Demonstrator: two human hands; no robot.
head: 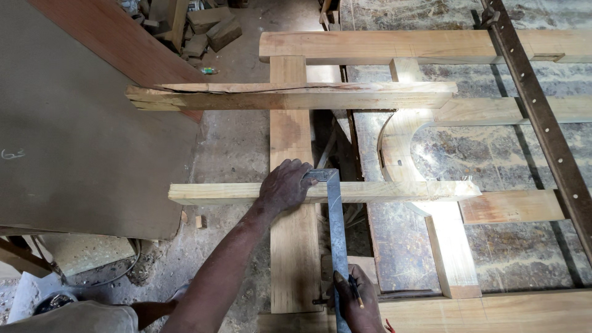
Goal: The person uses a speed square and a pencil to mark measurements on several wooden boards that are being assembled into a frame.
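Steel square: I press its head flat on the rail with left hand, fingers spread; right hand grips blade and pencil, steadying.

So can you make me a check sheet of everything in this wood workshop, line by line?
Surface: stained, scratched workbench top, worn.
Job's things: metal square lies along an upright plank and across a wooden crossbar; the frame has a curved wooden piece.
Clutter: wood offcuts piled on the floor; small block below the crossbar.
Grips: left hand presses the square's top end onto the crossbar; right hand holds a pencil beside the blade.
Cables: thin cable on the floor, bottom left.
Surroundings: large brown board leaning at left; long bar clamp at right.
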